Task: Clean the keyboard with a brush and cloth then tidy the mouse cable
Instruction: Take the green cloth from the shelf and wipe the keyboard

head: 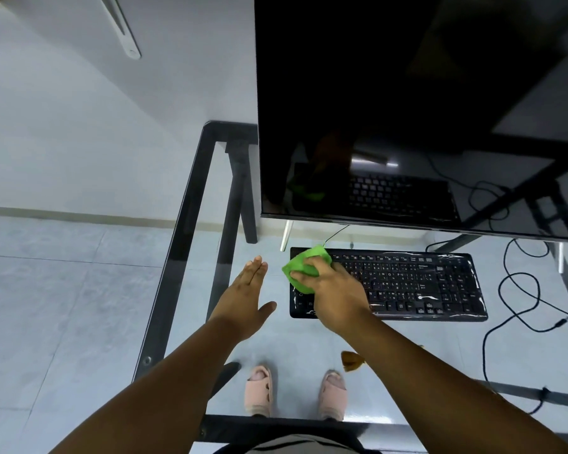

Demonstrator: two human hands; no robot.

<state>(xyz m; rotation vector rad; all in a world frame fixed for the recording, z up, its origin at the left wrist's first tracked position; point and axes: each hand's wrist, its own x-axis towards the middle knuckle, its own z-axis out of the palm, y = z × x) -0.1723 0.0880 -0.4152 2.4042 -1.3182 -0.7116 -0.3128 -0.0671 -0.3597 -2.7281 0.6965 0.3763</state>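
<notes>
Cloth, a crumpled bright green soft rag (304, 265), is being pressed onto the left end of the flat black plastic keyboard (407, 283) by the right hand (328, 290), whose fingers are curled over the bundle and gripping it; the left hand (248, 296) is hovering flat and spread wide, holding nothing, just left of the keyboard above the clear glass bench (191, 224); the keyboard is lying on that bench below the big black monitor (407, 109), apparently under a shiny film or cover, so the cloth is likely sliding easily there; the rag looks light and limp, best bunched in the palm as it is now; the keyboard seems light enough to skid on glass, so steadying its left edge with the free hand is probably wise; a thin black cable (518, 296) is trailing in loops at the right, floppy and best gathered by the loops; no brush or mouse is identifiable.
</notes>
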